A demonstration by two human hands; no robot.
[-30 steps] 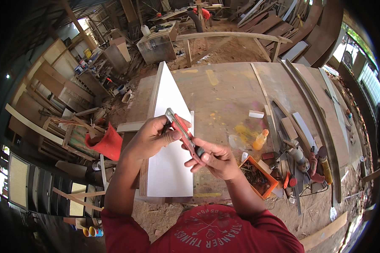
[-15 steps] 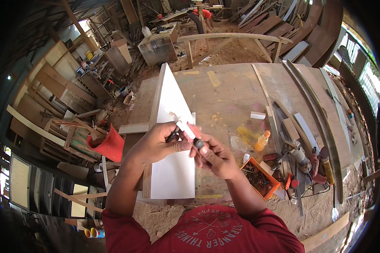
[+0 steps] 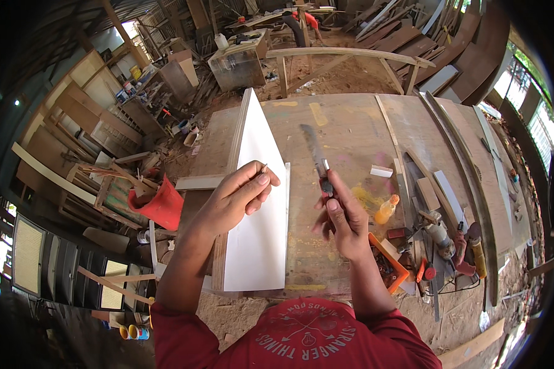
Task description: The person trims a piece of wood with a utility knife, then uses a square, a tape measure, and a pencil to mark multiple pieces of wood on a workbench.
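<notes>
My left hand (image 3: pixel 248 192) is closed in a pinch above the white panel (image 3: pixel 255 246); a thin pointed tip (image 3: pixel 264 167) pokes out between thumb and forefinger, the rest hidden by the fingers. My right hand (image 3: pixel 345 221) is wrapped round a knife-like tool (image 3: pixel 323 175) with a dark and red handle. Its long grey blade points away from me and is smeared by motion. The panel has a wooden edge on its left and lies on the workbench (image 3: pixel 314 246).
Right of my right hand stand an orange bottle (image 3: pixel 386 210) and an orange tray (image 3: pixel 393 270) of small hardware. Power tools (image 3: pixel 440 237) and a long metal bar (image 3: pixel 474 184) lie farther right. A red bucket (image 3: pixel 160 205) is at left. Another person (image 3: pixel 308 23) bends down at the back.
My hands were together over the panel with a white piece between them. Now they are apart: the right has moved right with the knife-like tool, its blade now exposed.
</notes>
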